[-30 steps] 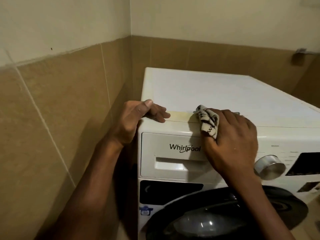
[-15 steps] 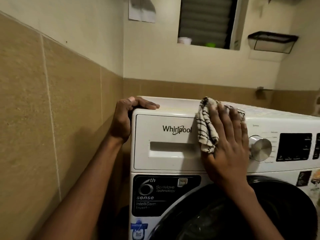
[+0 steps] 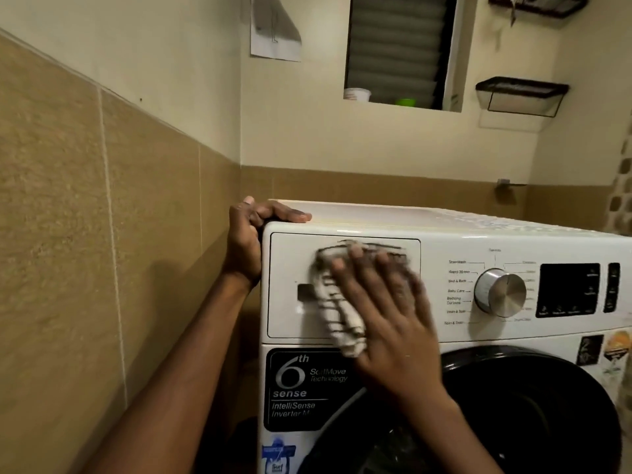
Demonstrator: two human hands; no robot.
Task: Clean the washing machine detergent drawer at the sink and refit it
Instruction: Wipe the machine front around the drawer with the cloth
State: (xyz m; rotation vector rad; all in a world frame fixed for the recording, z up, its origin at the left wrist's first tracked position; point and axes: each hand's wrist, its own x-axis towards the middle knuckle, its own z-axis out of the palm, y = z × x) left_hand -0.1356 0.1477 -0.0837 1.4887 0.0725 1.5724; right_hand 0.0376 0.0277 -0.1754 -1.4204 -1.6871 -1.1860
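Note:
The white washing machine (image 3: pixel 444 213) stands in the corner. Its detergent drawer (image 3: pixel 287 261) sits flush in the front panel at the upper left. My right hand (image 3: pixel 386 313) presses a white cloth with dark stripes (image 3: pixel 337 313) flat against the drawer front, fingers straight and spread; both are motion-blurred. The cloth covers the middle and right of the drawer face and most of its handle recess. My left hand (image 3: pixel 251 234) grips the machine's top left corner, fingers curled over the top edge.
A silver program dial (image 3: pixel 501 292) and a dark display (image 3: pixel 569 289) lie right of the drawer. The black round door (image 3: pixel 533 415) is below. A tiled wall (image 3: pixel 102 234) runs close along the left. A window and wire shelf (image 3: pixel 521 94) hang above.
My right hand and the cloth moved left and down from the drawer's right edge onto its face. The view has dropped lower and closer. My left hand kept its grip on the corner.

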